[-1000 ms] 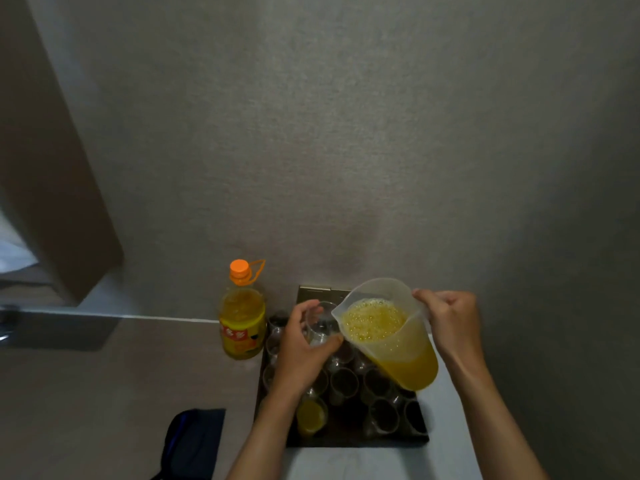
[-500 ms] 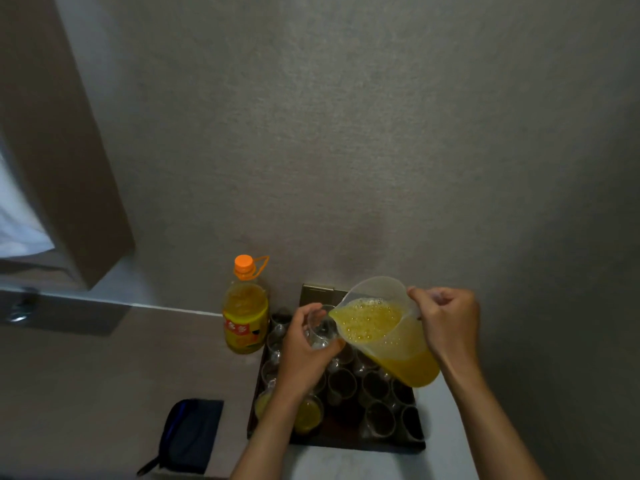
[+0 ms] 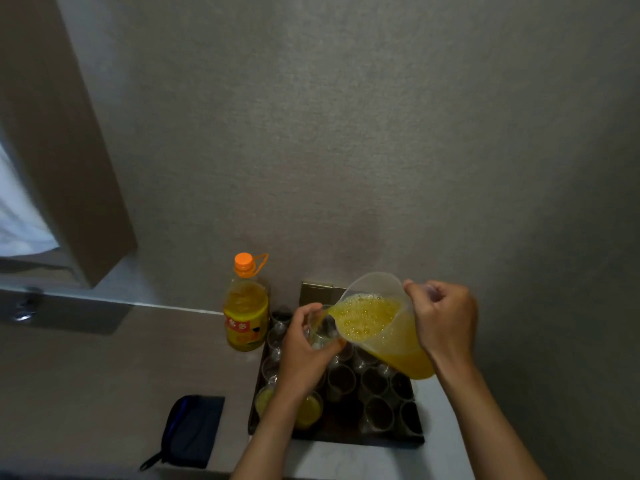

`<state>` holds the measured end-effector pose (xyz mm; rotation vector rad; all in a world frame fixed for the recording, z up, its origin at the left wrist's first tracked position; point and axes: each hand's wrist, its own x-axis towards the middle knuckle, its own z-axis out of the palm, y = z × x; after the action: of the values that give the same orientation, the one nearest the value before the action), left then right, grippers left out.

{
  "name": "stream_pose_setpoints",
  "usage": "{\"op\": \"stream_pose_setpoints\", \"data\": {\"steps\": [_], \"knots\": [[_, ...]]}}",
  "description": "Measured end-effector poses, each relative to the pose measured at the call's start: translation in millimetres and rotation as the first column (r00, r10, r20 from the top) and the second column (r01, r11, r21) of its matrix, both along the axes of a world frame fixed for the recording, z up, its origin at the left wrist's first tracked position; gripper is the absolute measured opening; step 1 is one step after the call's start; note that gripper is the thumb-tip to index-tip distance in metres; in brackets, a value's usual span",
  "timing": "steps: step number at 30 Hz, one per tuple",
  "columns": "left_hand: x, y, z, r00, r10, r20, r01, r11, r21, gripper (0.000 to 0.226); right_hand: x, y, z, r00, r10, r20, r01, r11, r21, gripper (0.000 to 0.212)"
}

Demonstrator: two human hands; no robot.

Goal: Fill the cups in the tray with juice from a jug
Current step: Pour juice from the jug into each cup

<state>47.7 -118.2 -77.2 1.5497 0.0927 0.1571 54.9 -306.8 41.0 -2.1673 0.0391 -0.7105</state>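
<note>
Pouring is under way: the right hand (image 3: pixel 445 320) grips the handle of the jug (image 3: pixel 381 327), fingers curled round it, and tips the spout into a cup (image 3: pixel 323 329) that the left hand (image 3: pixel 304 351) holds lifted above the tray (image 3: pixel 360 439), thumb and fingers wrapped round its wall. Juice (image 3: pixel 363 318) lies frothy against the lowered lip of the jug and appears to be just crossing into the cup, though the stream itself is too small and blurred to be sure of.

By my reading the task is early. Two filled cups (image 3: pixel 306 412) stand at the near left corner of the tray, partly behind the left forearm, while the empty cups (image 3: pixel 375 384) fill the other places in rows.

The next move calls for a steady, slight tilt until the held cup is nearly full, then righting the jug before the lip drips, and setting the cup down in a free place among its close neighbours without knocking them.

The jug is translucent plastic, round and tapering, with a broad open mouth and a pointed spout. The cups are thin, clear and small, so probably light and easy to squeeze or tip. The tray is dark, flat and rectangular with a low rim, resting on a pale smooth counter (image 3: pixel 346 462). Just left of the tray stands a bottle (image 3: pixel 246 313) of yellow liquid with an orange cap and loop, and nearer lies a dark soft pouch (image 3: pixel 194 429).
</note>
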Motion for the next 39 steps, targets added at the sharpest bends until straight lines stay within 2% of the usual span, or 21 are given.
{"op": "stream_pose_setpoints", "data": {"steps": [7, 17, 23, 39], "knots": [[-4, 1, 1, 1.0, -0.007, -0.015, 0.007, 0.999, -0.034, 0.065, -3, -2, 1, 1.0, -0.014, -0.005, 0.014, 1.0, 0.003, 0.056], [-6, 2, 1, 1.0, -0.01, -0.009, 0.009, 0.999, -0.053, 0.068, -5, 2, 14, 1.0, -0.002, 0.009, 0.003, 0.998, -0.071, 0.054], [-7, 5, -3, 0.999, -0.031, -0.011, 0.03, 0.997, -0.067, 0.064, -1, 0, 21, 1.0, 0.001, 0.028, 0.001, 0.996, -0.091, 0.054], [-8, 10, -12, 1.0, -0.002, -0.025, 0.001, 0.998, -0.057, 0.062, 6, -2, 38, 0.998, 0.024, 0.062, -0.021, 0.999, -0.05, 0.058]]}}
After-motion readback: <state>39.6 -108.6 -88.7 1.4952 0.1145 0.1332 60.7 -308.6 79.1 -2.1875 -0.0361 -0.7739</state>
